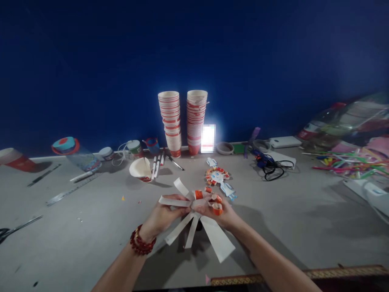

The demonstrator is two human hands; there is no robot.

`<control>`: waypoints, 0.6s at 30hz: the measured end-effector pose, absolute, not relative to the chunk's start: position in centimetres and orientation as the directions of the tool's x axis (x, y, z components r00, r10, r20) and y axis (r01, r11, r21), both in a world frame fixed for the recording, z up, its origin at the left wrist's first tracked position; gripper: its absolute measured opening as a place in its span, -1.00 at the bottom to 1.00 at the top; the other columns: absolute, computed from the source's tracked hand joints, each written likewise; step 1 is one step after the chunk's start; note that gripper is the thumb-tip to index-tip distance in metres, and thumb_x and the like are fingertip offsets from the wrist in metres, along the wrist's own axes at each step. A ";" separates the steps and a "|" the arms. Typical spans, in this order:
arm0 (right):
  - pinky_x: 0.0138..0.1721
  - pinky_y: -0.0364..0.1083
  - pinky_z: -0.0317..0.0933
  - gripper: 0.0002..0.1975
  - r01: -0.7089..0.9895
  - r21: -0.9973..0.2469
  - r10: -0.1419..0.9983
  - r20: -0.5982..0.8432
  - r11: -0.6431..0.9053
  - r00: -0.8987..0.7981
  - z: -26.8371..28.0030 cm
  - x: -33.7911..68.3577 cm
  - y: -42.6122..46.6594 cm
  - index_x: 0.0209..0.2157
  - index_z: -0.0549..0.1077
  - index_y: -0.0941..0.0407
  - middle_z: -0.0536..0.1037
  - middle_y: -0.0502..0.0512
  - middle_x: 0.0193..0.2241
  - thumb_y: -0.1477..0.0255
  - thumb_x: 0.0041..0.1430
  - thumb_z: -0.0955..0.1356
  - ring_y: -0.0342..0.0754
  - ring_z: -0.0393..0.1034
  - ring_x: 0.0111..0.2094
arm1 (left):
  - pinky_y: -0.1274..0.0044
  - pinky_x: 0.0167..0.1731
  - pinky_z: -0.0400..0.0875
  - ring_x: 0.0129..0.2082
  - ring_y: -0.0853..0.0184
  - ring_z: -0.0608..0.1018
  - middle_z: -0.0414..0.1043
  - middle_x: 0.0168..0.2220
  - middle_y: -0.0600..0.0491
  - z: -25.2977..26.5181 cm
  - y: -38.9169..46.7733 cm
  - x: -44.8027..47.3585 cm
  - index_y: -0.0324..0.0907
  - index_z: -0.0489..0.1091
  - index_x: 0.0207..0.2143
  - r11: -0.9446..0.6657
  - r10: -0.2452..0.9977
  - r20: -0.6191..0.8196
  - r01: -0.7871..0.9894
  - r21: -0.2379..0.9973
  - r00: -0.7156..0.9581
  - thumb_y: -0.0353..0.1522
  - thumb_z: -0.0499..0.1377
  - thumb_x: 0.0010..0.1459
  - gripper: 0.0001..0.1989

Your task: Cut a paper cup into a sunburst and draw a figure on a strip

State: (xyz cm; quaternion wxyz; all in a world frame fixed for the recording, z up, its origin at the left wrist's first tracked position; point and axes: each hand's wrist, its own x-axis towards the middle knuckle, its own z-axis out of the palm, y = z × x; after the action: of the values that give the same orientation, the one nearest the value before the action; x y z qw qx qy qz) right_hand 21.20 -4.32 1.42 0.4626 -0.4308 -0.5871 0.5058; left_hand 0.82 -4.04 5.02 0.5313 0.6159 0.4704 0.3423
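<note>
Between my two hands is a paper cup cut into strips (217,239), splayed out like petals. Several strips are straight and white; others, on the right, are curled into small orange and white rolls. My left hand (165,213), with a red bead bracelet at the wrist, grips it from the left near the centre. From the right, my right hand (223,213) pinches it, its fingers partly hidden by the curls. Just beyond lies a paper figure (217,177) with a drawn face, a ring of orange curls and a blue-and-white body.
Two tall stacks of paper cups (169,121) stand by the blue wall, next to a bright screen (208,138). Markers (156,166) and a cut cup (141,169) lie left of centre. Scissors (18,229) rest far left; black cable (272,166) and colourful sticks (358,164) are right.
</note>
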 end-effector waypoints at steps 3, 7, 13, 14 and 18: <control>-0.52 -0.16 0.13 -0.53 0.010 -0.989 0.973 0.145 0.150 -0.179 1.6 21.1 -4.3 -0.49 0.20 0.06 0.24 -0.14 -0.61 0.11 -0.09 0.51 -0.20 0.10 -0.59 | 0.50 -0.27 0.40 -0.31 0.23 0.54 0.57 -0.35 0.00 4.8 -4.1 0.8 -0.19 0.55 -0.38 -0.038 0.948 -0.038 0.231 0.972 0.317 -0.20 0.35 0.01 -0.77; -0.55 -0.16 0.09 -0.53 0.052 -0.991 0.979 0.111 0.122 -0.173 2.0 21.1 -4.4 -0.51 0.21 0.06 0.17 -0.17 -0.64 0.10 -0.11 0.51 -0.20 0.07 -0.60 | 0.49 -0.22 0.38 -0.28 0.24 0.53 0.56 -0.33 0.01 4.5 -4.1 0.9 -0.17 0.54 -0.36 -0.006 0.945 -0.055 0.185 0.983 0.322 -0.22 0.32 0.05 -0.80; -0.47 -0.14 0.16 -0.55 0.043 -0.997 0.968 0.046 0.058 -0.248 2.8 21.3 -4.6 -0.52 0.23 0.08 0.31 -0.07 -0.56 0.11 -0.08 0.51 -0.15 0.20 -0.52 | 0.53 -0.33 0.34 -0.38 0.32 0.47 0.47 -0.45 0.06 4.6 -4.2 1.0 -0.22 0.49 -0.46 0.158 0.931 -0.151 0.008 0.987 0.333 -0.23 0.41 -0.09 -0.74; -0.44 -0.13 0.19 -0.55 0.031 -0.998 0.965 0.044 0.054 -0.259 2.8 21.4 -4.6 -0.52 0.24 0.08 0.33 -0.06 -0.55 0.11 -0.08 0.50 -0.14 0.23 -0.50 | 0.52 -0.32 0.34 -0.38 0.31 0.47 0.47 -0.45 0.06 4.7 -4.2 1.1 -0.23 0.49 -0.46 0.173 0.930 -0.160 -0.010 0.985 0.330 -0.23 0.41 -0.10 -0.73; -0.45 -0.12 0.22 -0.54 0.025 -0.998 0.971 0.047 0.055 -0.233 2.5 21.5 -4.6 -0.54 0.24 0.08 0.33 -0.07 -0.59 0.09 -0.09 0.51 -0.14 0.23 -0.54 | 0.51 -0.31 0.35 -0.37 0.31 0.48 0.48 -0.45 0.05 4.8 -4.3 1.2 -0.23 0.50 -0.47 0.189 0.931 -0.171 -0.025 0.982 0.324 -0.24 0.43 -0.12 -0.73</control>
State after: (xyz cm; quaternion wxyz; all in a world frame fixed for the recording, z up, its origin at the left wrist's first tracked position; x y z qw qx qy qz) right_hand 21.46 -4.59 2.54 0.4427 -0.4328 -0.5757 0.5341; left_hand 1.21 -4.31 4.80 0.6319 0.5126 0.4416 0.3781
